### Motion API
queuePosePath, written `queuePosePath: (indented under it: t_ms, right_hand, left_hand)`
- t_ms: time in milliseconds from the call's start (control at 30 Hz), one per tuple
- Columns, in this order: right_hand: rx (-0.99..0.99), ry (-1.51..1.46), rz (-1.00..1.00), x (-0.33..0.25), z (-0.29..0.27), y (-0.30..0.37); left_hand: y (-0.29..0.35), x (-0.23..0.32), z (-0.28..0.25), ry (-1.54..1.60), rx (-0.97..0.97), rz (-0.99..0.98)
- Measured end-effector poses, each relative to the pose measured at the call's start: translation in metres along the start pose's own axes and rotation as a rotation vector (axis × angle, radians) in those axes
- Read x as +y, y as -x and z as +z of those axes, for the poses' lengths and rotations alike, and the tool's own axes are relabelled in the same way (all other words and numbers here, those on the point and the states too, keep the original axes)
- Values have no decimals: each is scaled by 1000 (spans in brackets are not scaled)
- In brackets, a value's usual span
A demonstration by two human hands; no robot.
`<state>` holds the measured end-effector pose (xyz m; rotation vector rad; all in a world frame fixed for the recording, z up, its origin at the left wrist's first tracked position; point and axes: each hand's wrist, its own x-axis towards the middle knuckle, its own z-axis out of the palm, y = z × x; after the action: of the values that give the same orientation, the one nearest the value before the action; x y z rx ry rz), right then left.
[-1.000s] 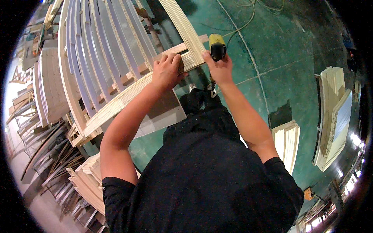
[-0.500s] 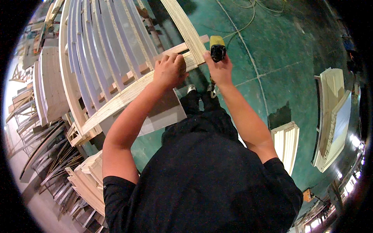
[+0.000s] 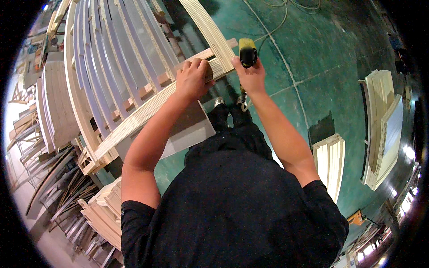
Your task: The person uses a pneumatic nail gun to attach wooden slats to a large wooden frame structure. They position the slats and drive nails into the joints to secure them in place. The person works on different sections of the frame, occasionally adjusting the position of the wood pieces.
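Observation:
My right hand [image 3: 251,80] is wrapped round a yellow and black nail gun [image 3: 247,52], which stands just off the frame's right corner. A pale hose end shows below that hand. Against the near rail of a wooden frame [image 3: 143,114] my left hand [image 3: 192,79] is closed, its fingers curled over the top edge close to the corner. A second board [image 3: 208,29] meets the rail at this corner and runs away from me. Long slats [image 3: 129,53] edged in pale strips lie side by side within the frame. Where the nail gun's nose points is hidden.
A grey-white panel [image 3: 187,131] juts out beneath the near rail. Stacked timber parts [image 3: 100,210] stand at the lower left, with piles of strips [image 3: 67,183] beyond. More stacked pieces [image 3: 330,165] and panels [image 3: 382,129] are on the right. An air hose [image 3: 279,27] trails over the green floor.
The whole view has shifted slightly. Both hands keep their places at the frame's corner, and the nail gun has tilted a little.

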<state>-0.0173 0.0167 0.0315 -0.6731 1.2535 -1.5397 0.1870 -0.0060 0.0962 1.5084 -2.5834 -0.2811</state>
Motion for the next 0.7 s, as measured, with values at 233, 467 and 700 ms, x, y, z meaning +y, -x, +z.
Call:
queuePosePath:
  t_ms: [233,467,700]
  right_hand:
    - [39,129,-81,7,3,1]
    - [84,184,-91,8,5,1]
    - [113,292,-91,-1,7,4]
  left_hand:
    - [-2,3,4,-76,-25,-22]
    - [-1,3,1,-67,8,11]
    - [0,5,1,-55,1,0]
